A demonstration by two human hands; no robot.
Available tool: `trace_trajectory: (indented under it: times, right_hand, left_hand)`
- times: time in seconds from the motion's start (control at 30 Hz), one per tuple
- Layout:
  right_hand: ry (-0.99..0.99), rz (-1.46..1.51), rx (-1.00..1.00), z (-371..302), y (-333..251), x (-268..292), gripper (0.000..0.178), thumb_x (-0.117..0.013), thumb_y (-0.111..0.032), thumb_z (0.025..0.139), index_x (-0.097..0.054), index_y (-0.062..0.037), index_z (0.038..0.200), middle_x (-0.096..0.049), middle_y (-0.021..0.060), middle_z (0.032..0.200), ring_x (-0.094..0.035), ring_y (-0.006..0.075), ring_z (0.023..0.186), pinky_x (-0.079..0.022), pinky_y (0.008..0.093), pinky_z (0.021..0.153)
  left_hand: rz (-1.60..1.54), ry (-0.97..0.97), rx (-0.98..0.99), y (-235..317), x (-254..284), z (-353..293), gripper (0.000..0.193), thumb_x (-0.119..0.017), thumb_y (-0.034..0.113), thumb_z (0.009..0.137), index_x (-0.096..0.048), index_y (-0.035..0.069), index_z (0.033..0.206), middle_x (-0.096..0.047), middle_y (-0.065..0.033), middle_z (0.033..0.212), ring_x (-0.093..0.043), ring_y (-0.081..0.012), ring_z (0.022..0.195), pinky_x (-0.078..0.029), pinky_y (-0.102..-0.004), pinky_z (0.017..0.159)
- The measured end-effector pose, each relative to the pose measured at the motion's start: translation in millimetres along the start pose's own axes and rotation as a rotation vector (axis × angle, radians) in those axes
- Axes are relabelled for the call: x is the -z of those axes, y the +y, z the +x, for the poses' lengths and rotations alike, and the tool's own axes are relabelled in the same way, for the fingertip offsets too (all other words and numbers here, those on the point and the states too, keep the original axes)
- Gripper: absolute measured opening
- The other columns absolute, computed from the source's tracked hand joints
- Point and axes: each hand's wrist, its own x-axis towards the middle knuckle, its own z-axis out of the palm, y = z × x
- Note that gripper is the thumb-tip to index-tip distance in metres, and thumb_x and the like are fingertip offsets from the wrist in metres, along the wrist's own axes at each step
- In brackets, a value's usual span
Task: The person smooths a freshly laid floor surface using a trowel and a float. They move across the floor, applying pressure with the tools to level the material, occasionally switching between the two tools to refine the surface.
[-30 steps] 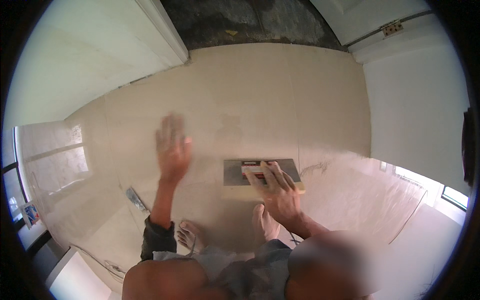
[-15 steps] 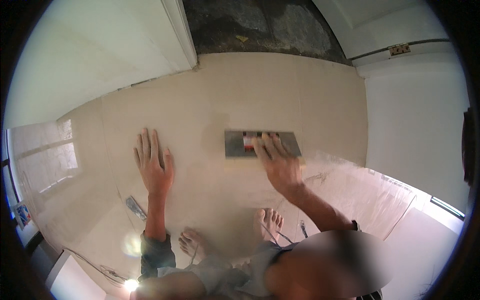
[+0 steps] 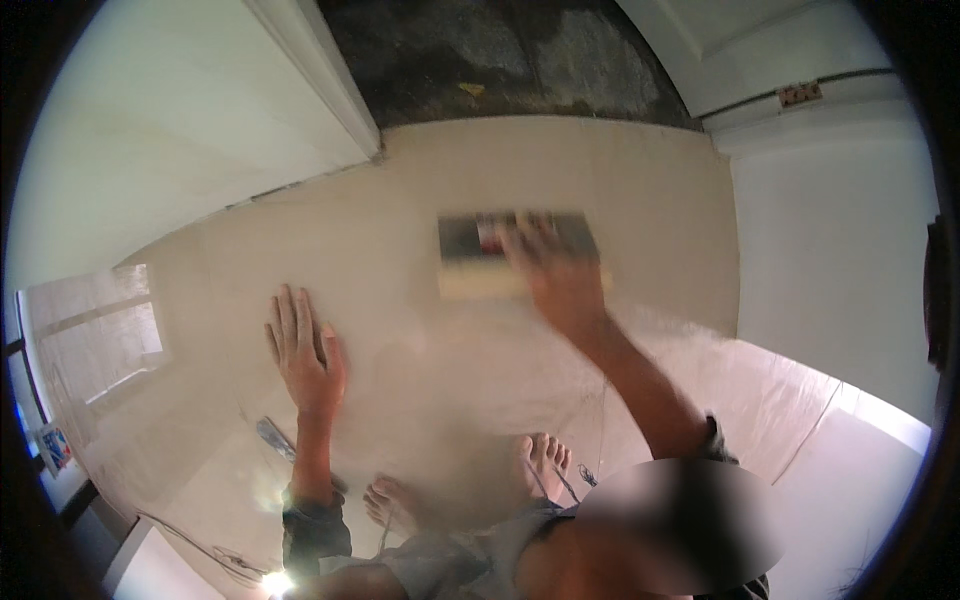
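Grey blade (image 3: 466,238) lies beneath the right hand (image 3: 558,282) gripping it, left hand (image 3: 308,362) splayed.

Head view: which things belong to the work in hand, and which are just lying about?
Seemingly in use:
wide blade, under the right hand
tan floor

Seemingly lying about:
scraper, by the left forearm
yellow scrap, on dark ground

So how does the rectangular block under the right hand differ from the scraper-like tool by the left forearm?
The block looks far bigger and wider than the slim scraper-like tool.
The block is dark on top with a pale near side; the scraper-like tool looks greyish.
The right hand is on the block, while no hand is on the scraper-like tool.
Both are at the tan floor.
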Motion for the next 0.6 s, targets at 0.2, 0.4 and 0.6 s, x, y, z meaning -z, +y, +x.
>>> trace_trajectory:
  times: [0.2,0.4,0.6]
  right_hand:
    - [-0.107,-0.069,-0.101,28,16,-7,0.048,-0.064,-0.010,0.094,-0.067,-0.0156,0.141,-0.064,0.0203,0.146,-0.070,0.0349,0.126,-0.064,0.0485,0.090]
    - [-0.001,0.028,0.005,-16,-8,-19,0.052,-0.065,-0.015,0.096,-0.060,-0.0171,0.148,-0.066,0.0209,0.144,-0.069,0.0352,0.128,-0.064,0.0471,0.091]
    - [-0.699,0.115,-0.309,109,37,18,0.049,-0.062,-0.020,0.098,-0.062,-0.0123,0.146,-0.061,0.0202,0.148,-0.063,0.0391,0.133,-0.058,0.0556,0.099]
  left_hand:
    - [-0.063,0.004,-0.024,8,-6,4,0.059,-0.044,0.031,0.110,-0.042,0.007,0.164,-0.032,-0.0171,0.173,-0.026,-0.0390,0.161,-0.017,-0.0589,0.129]
    - [-0.025,0.011,-0.005,-3,2,-5,0.059,-0.046,0.027,0.109,-0.042,0.006,0.164,-0.032,-0.0176,0.173,-0.026,-0.0395,0.161,-0.017,-0.0580,0.130]
    - [-0.056,-0.005,-0.054,1,0,-1,0.060,-0.047,0.025,0.109,-0.039,0.006,0.165,-0.031,-0.0189,0.173,-0.025,-0.0400,0.161,-0.016,-0.0580,0.130]
